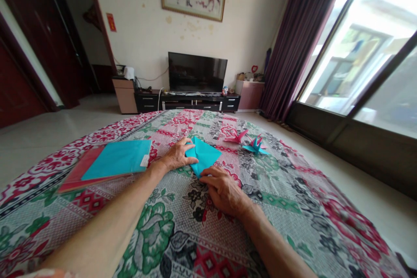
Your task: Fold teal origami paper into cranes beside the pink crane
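Note:
A folded sheet of blue origami paper lies on the cloth-covered table in front of me, in a diamond-like shape with creases across it. On its left side, my left hand grips the paper, thumb on top and the index finger curled at the upper left edge. My right hand pinches the near corner with thumb and fingers, which hide that tip. Beyond the paper to the right stand folded paper cranes: a pink crane and a blue crane, with more pink paper partly hidden behind the blue one.
To the left lies a stack of blue sheets over red sheets, with a small white label. A patterned tablecloth covers the round table. Past its far edge are a television on a low cabinet and, at right, a curtained window.

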`<state>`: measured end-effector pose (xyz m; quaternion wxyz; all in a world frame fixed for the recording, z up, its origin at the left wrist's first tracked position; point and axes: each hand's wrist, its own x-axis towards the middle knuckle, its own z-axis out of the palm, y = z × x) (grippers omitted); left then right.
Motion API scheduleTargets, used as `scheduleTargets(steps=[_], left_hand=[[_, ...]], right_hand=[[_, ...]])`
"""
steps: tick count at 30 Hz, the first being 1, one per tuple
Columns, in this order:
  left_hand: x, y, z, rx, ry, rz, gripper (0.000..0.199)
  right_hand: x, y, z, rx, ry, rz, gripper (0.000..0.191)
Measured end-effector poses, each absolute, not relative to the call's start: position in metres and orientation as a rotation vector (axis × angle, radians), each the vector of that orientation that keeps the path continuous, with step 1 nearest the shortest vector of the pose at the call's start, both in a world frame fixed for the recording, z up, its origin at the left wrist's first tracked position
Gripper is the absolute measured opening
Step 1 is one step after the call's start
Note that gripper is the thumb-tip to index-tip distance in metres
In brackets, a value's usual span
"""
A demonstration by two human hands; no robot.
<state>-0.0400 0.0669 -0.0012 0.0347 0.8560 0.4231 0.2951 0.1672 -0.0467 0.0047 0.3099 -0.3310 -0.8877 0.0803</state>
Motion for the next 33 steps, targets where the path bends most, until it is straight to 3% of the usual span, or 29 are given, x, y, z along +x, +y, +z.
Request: scheduleTargets(steps=[33], left_hand=[[-0.0358,0.0683,-0.0049,2.921,1.279,0.884,0.044]], right_hand=[[0.1634,-0.0535,0.0111,-0.918,-2.380,0.257,0.027]])
